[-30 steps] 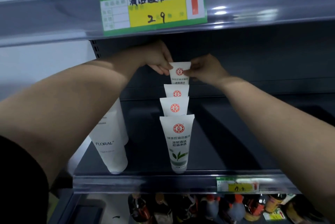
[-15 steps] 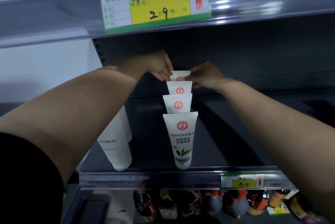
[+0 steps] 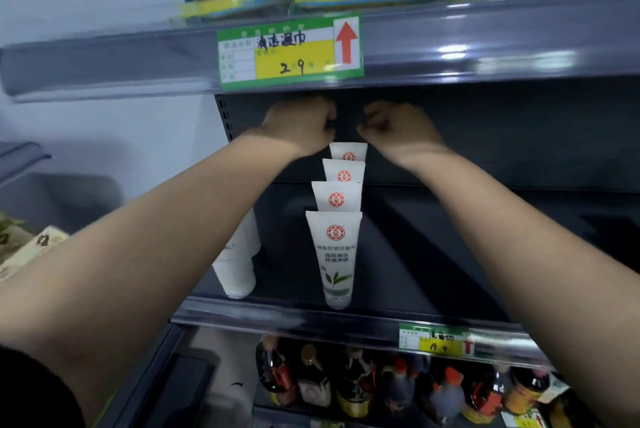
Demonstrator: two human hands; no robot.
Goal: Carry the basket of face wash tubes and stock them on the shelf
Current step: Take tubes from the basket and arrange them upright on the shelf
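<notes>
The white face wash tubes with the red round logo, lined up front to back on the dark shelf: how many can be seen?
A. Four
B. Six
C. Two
A: four white face wash tubes with the red round logo stand in one row, the rearmost just below the hands.

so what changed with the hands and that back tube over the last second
Both hands let go of the rearmost tube. The left hand and right hand have lifted off it and now sit just above, fingers curled and holding nothing. The tube was set down at the back of the row. The three tubes in front and the white tube at left stayed put.
</notes>
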